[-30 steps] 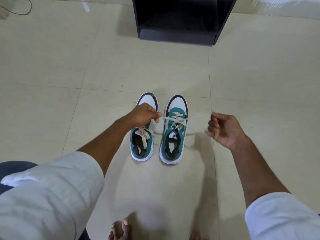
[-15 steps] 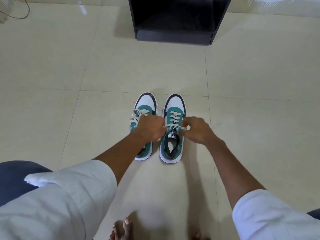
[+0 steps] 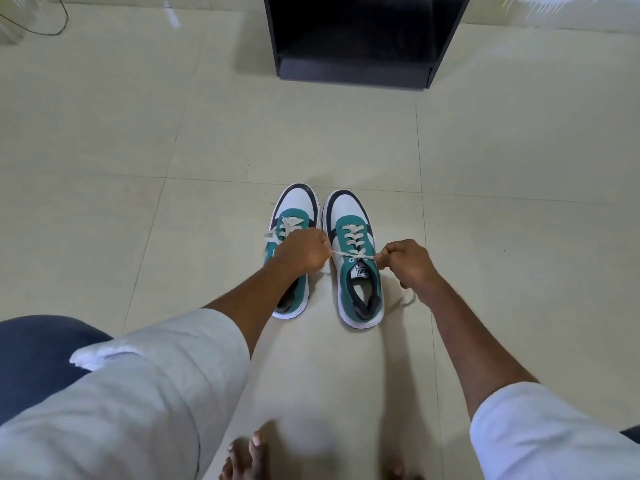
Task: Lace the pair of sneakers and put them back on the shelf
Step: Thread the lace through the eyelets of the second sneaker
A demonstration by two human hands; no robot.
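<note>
A thin dark cable (image 3: 52, 27) loops across the floor (image 3: 104, 150) at its far left corner, well away from everything else. Nearer, at the left, a bent knee in dark blue cloth (image 3: 38, 351) juts in beside a pale rolled sleeve (image 3: 138, 393). From that sleeve the forearm reaches out over the left sneaker (image 3: 294, 216), hiding most of its middle and heel; its white toe and teal tongue with loose lacing show beyond the knuckles. The left hand (image 3: 304, 252) is closed, pinching one end of the lace (image 3: 353, 253) of the other shoe.

The right sneaker (image 3: 356, 271) stands just beside its mate on the tiles, toes pointing away, laced up to the top eyelets, its dark-lined opening bare. The lace runs taut across its tongue between the two hands. The right hand (image 3: 407, 263) is also closed, gripping the lace's other end; a bit of white strand (image 3: 408, 299) hangs below the wrist, probably the loose tail, though it is blurred.

Bare toes (image 3: 249, 455) show at the near edge. Far beyond the shoes stands the black shelf (image 3: 353, 69), its open bottom compartment dark, with nothing visible inside.
</note>
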